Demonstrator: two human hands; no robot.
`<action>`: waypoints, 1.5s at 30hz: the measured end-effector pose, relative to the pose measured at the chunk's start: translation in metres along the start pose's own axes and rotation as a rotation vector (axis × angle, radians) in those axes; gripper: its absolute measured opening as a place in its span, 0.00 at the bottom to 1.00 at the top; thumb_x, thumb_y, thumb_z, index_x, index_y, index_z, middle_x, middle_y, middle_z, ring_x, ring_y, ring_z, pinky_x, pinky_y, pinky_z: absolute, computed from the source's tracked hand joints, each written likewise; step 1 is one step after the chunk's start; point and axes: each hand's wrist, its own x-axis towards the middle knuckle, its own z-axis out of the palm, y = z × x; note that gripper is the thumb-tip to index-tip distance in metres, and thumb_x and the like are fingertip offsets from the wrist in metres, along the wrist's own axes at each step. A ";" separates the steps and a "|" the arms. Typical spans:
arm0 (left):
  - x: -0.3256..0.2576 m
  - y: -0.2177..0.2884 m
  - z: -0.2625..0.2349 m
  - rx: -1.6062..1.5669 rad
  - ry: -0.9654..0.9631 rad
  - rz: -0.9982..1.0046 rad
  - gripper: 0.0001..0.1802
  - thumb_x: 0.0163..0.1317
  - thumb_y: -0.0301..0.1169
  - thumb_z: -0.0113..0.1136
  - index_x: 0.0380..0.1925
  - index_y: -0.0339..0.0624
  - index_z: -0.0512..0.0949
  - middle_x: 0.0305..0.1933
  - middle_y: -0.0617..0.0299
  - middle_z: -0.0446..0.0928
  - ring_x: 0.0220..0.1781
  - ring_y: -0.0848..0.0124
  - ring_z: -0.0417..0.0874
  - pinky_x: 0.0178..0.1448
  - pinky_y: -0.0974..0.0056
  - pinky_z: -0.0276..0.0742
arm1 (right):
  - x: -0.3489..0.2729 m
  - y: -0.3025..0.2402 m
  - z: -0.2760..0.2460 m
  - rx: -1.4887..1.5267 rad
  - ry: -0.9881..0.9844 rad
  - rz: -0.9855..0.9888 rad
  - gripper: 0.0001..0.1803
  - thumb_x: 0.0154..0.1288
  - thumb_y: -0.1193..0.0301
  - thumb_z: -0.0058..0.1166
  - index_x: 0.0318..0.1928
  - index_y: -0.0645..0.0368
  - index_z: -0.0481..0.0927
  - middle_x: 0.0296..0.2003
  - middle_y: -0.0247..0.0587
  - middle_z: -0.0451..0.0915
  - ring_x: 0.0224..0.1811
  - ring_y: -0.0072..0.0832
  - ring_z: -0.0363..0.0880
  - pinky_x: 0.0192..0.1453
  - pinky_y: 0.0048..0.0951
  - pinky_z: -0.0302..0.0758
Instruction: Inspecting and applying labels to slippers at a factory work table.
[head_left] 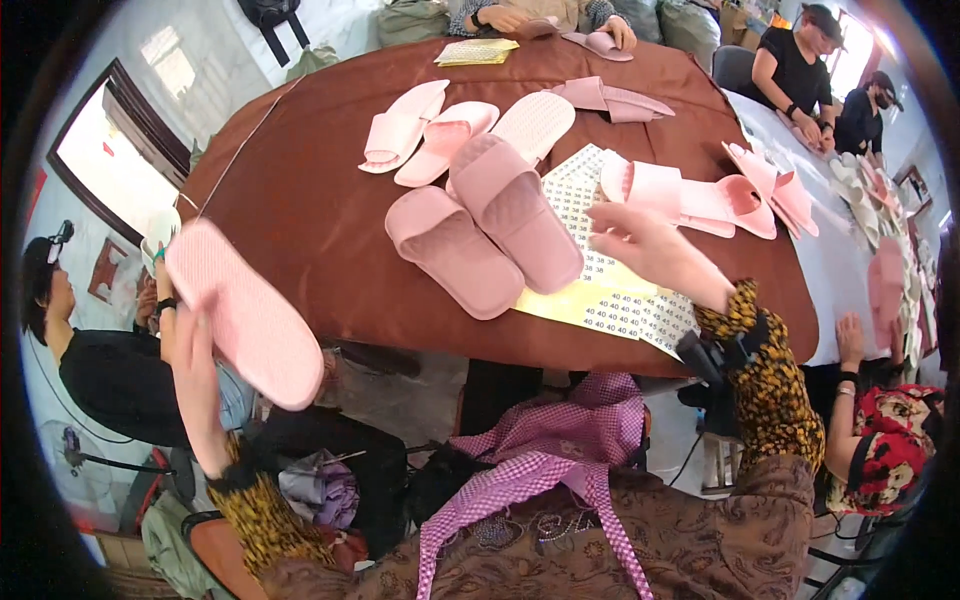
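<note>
My left hand (195,370) grips a light pink slipper (245,315) off the table's left edge, its textured sole facing me. Over the sheets of printed stickers (575,205), my right hand (660,255) reaches in from the right with its fingers loosely spread; I see nothing held in it. Just left of that hand lies a pair of dusky pink slippers (455,250), side by side. Behind them rest several lighter pink slippers (405,125), one with its sole up. More pale pink slippers (655,190) lie beyond my right hand.
A brown cloth (320,210) covers the round table. Across it, a person's hands (605,35) hold slippers beside a yellow sticker stack (477,52). People sit or stand at left and right. At right, a white-covered table (800,190) bears piled slippers (885,270).
</note>
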 end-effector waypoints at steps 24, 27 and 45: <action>0.078 0.085 0.198 -0.197 -0.595 0.200 0.42 0.47 0.38 0.71 0.61 0.31 0.68 0.57 0.50 0.74 0.54 0.65 0.76 0.57 0.65 0.71 | -0.024 0.011 0.015 0.797 0.191 0.139 0.19 0.65 0.79 0.51 0.57 0.66 0.70 0.41 0.37 0.79 0.40 0.21 0.77 0.46 0.22 0.75; 0.066 0.111 0.197 -0.272 -0.551 0.391 0.41 0.45 0.39 0.71 0.59 0.30 0.69 0.56 0.47 0.74 0.56 0.60 0.76 0.59 0.63 0.71 | -0.038 0.004 0.011 0.880 0.234 0.071 0.19 0.66 0.79 0.52 0.56 0.67 0.70 0.42 0.38 0.80 0.41 0.20 0.78 0.47 0.22 0.75; -0.019 0.134 0.238 -1.338 -0.617 -0.025 0.32 0.68 0.26 0.47 0.70 0.33 0.51 0.57 0.51 0.73 0.52 0.67 0.78 0.55 0.65 0.75 | -0.048 -0.020 0.081 0.820 0.207 0.112 0.25 0.67 0.74 0.50 0.61 0.71 0.62 0.47 0.47 0.77 0.48 0.29 0.77 0.54 0.28 0.74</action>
